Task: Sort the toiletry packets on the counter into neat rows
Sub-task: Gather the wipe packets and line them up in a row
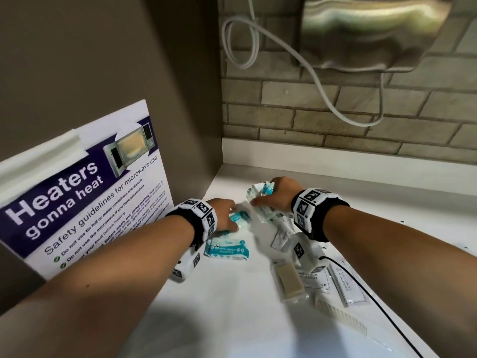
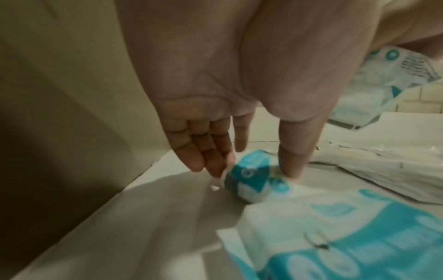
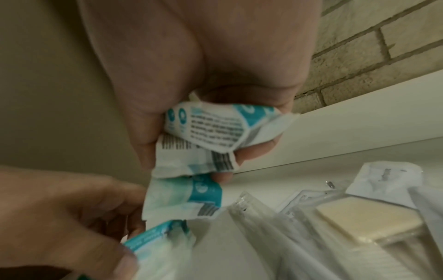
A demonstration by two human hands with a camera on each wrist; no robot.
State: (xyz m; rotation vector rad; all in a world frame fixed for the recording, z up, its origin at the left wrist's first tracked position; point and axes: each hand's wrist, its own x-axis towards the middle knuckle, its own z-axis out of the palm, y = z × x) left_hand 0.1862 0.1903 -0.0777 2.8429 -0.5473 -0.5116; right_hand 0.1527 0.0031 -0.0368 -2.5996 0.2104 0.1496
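Note:
On the white counter (image 1: 232, 293) my left hand (image 1: 229, 215) pinches a small teal-and-white wipes packet (image 1: 240, 218) between thumb and fingers; in the left wrist view the packet (image 2: 249, 180) lies on the counter between them. My right hand (image 1: 268, 197), just right of it, grips a bunch of crumpled teal-and-white packets (image 3: 210, 128) lifted off the counter. A larger mini wipes pack (image 1: 227, 250) lies flat below my left wrist. A soap bar in a clear wrapper (image 1: 289, 280), two shampoo sachets (image 1: 313, 277) and a cream comb (image 1: 340, 316) lie at the right.
A microwave safety sign (image 1: 85, 197) leans on the brown side wall at the left. A brick wall (image 1: 335, 120) with a steel hand dryer (image 1: 374, 32) and its white cord stands behind. A black cable (image 1: 374, 298) crosses the counter at the right.

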